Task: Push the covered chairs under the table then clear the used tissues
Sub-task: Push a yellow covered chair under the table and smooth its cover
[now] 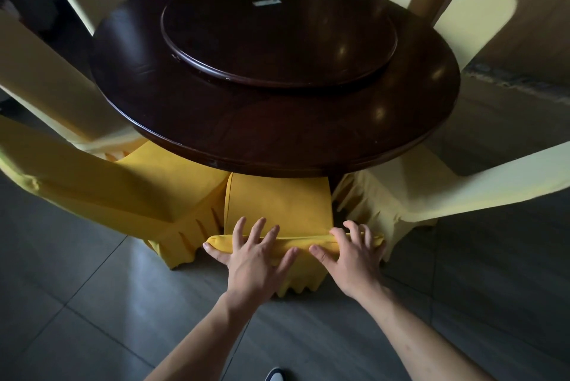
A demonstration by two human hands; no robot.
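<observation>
At lower centre, the left hand [253,254] and right hand [351,252] are lying flat, fingers spread (gripping nothing), on the chair [277,204] back, for pushing it under the table [308,146].

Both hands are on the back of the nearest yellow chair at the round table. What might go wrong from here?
1. The left hand and right hand press on the loose cover of the yellow chair; the fabric may slip.
2. The dark yellow chair and the pale chair sit close on either side, so the skirts could snag.
3. Its seat is already partly under the table; pushing further may bump it.
</observation>
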